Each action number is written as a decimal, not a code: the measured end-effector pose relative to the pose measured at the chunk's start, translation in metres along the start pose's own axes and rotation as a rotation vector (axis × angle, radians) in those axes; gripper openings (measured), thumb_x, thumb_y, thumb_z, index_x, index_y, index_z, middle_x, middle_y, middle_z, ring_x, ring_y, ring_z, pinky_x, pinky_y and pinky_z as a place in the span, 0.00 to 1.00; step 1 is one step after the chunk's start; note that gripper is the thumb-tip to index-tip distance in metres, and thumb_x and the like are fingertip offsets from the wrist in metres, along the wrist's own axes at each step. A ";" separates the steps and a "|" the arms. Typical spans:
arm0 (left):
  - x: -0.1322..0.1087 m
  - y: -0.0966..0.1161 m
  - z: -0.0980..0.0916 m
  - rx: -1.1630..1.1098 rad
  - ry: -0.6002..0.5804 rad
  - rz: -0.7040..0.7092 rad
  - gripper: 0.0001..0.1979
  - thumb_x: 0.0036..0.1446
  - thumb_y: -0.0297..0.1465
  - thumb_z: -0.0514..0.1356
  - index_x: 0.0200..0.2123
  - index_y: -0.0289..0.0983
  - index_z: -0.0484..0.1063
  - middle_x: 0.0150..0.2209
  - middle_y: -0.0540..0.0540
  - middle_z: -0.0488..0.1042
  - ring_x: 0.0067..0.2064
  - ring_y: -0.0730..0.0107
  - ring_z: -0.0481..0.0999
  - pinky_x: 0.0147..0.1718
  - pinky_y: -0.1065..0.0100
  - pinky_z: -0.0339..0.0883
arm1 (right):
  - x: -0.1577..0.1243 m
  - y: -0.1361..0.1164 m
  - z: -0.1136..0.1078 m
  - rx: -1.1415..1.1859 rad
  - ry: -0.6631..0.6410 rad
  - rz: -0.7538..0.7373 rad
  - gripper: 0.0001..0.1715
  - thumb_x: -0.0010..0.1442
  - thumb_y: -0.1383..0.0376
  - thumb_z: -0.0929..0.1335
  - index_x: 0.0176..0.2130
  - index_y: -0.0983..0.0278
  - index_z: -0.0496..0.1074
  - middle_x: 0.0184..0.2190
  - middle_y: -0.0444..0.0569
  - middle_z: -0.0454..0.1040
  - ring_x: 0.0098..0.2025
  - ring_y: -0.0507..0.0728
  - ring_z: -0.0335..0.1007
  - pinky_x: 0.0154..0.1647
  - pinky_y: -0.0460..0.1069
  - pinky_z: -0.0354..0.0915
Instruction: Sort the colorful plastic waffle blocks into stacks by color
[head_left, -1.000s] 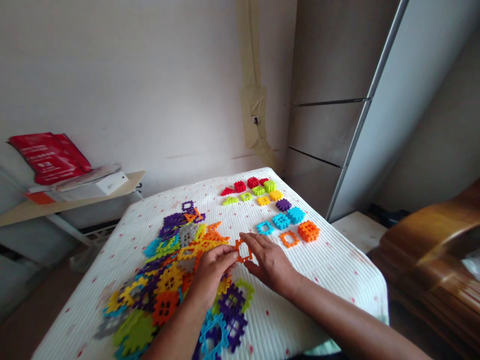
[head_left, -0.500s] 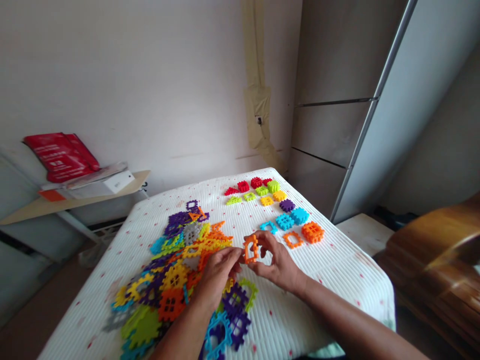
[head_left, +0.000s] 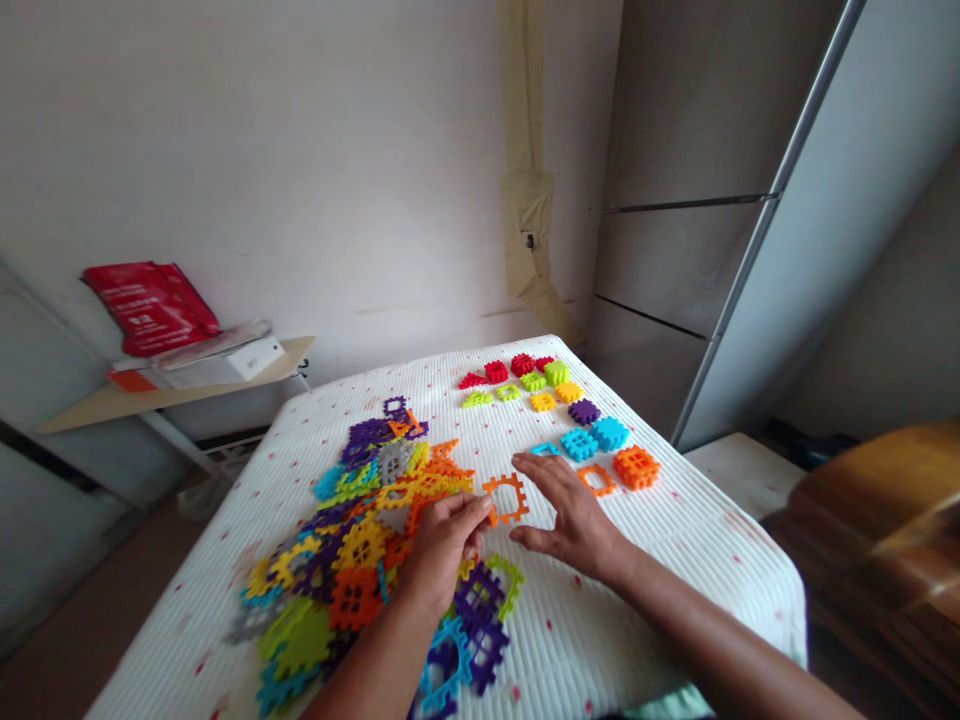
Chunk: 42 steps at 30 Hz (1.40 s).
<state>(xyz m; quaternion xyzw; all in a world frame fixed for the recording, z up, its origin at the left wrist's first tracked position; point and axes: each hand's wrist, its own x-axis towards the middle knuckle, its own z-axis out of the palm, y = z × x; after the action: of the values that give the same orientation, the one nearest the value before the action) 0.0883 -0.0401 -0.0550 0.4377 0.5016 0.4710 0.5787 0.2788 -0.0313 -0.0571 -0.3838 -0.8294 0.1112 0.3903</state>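
Note:
Between thumb and fingers, my left hand (head_left: pixel 448 535) pinches the left edge of an orange toothed building tile (head_left: pixel 523 500) with a large opening in its middle. Just right of that tile, my right hand (head_left: pixel 576 520) is open, thumb and fingers spread apart, holding nothing. Beneath and left of my left hand spreads a loose heap of mixed toothed tiles, among them an orange window tile (head_left: pixel 355 598) and a purple tile (head_left: pixel 480 595). Beyond my right hand lie a flat orange frame tile (head_left: pixel 598 481) and an orange stack (head_left: pixel 637 467).
Farther back on the white quilted cover (head_left: pixel 675 560) sit blue stacks (head_left: pixel 610 433), a purple stack (head_left: pixel 583 412), and yellow, green and red groups (head_left: pixel 523 365). A side shelf (head_left: pixel 180 390) with red packages (head_left: pixel 150 305) stands left. A grey refrigerator (head_left: pixel 682 260) rises at the right.
My right hand has let go of the orange tile and opened to its right. The tile, now in my left hand alone, has turned to show its face. The view has shifted slightly.

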 end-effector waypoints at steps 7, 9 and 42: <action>-0.005 -0.003 0.011 0.164 -0.027 0.025 0.17 0.48 0.43 0.62 0.22 0.33 0.71 0.18 0.52 0.66 0.19 0.80 0.57 0.18 0.75 0.48 | 0.009 -0.028 -0.014 -0.260 -0.206 0.022 0.29 0.53 0.63 0.71 0.54 0.64 0.66 0.49 0.54 0.72 0.49 0.62 0.63 0.47 0.57 0.61; -0.007 -0.003 0.011 0.221 -0.031 0.024 0.17 0.48 0.44 0.63 0.24 0.33 0.73 0.19 0.51 0.68 0.20 0.79 0.59 0.18 0.74 0.49 | 0.010 -0.026 -0.021 -0.295 -0.254 0.028 0.26 0.52 0.64 0.71 0.51 0.63 0.67 0.46 0.52 0.73 0.47 0.61 0.64 0.46 0.55 0.61; -0.030 0.009 -0.052 1.376 0.003 0.514 0.09 0.53 0.27 0.56 0.34 0.40 0.76 0.36 0.45 0.74 0.42 0.61 0.70 0.45 0.61 0.63 | 0.006 0.050 -0.058 -0.839 -0.632 0.239 0.17 0.50 0.68 0.71 0.43 0.63 0.72 0.43 0.57 0.73 0.47 0.64 0.68 0.43 0.56 0.61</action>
<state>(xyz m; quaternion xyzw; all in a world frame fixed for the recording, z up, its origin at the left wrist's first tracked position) 0.0344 -0.0660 -0.0467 0.8052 0.5662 0.1709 0.0434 0.3464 0.0009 -0.0390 -0.5464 -0.8301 -0.0762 -0.0805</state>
